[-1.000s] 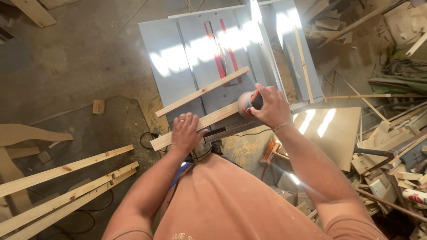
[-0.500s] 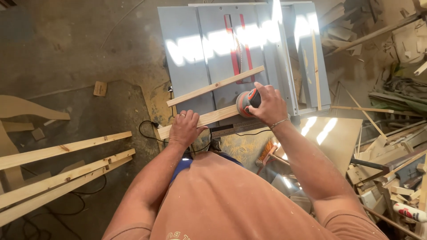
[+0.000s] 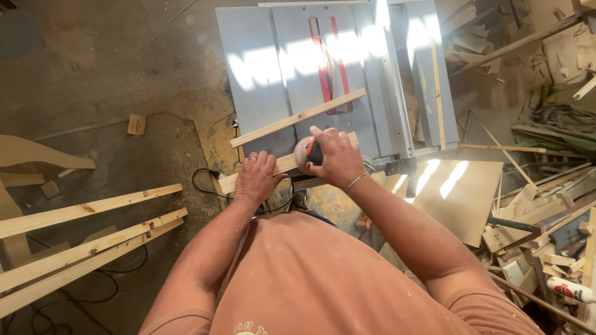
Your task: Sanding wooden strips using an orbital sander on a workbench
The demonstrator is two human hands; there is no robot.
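Left hand — pressed flat on slat at saw table near edge. Right hand — closed around sander, set on slat. Risk: overhanging slat could tip if pressure eases; blade lies exposed beyond.

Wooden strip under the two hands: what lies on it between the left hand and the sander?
Head view: only a short bare stretch of strip separates left hand from sander, gripped by right hand.
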